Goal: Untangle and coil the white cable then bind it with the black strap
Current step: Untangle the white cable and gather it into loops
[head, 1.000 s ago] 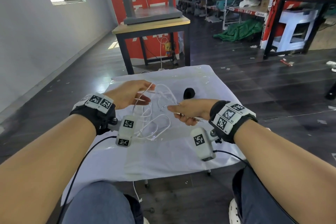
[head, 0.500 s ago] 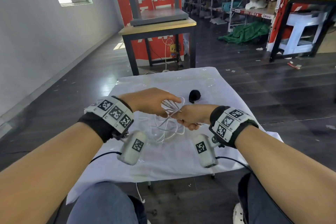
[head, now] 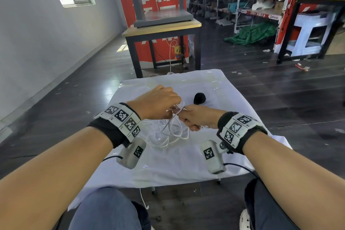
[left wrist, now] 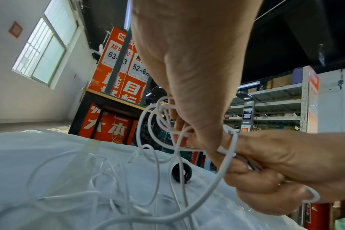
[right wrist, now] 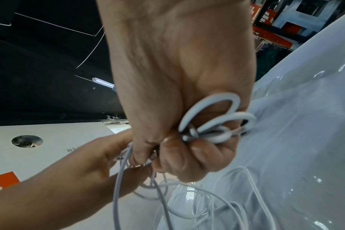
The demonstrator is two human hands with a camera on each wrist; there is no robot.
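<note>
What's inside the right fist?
The right hand grips several small loops of the white cable, bunched against the palm. Its curled fingers cover the rest of the coil. The black strap lies on the table, not in it.

Both hands' grip (left wrist: 217, 149) on white cable (left wrist: 225, 168)

Beyond the hands, the orange banner (left wrist: 118, 68) carries white panels reading "63" and "52-62", with the large white character "目" below. Remaining characters are partly hidden.
</note>
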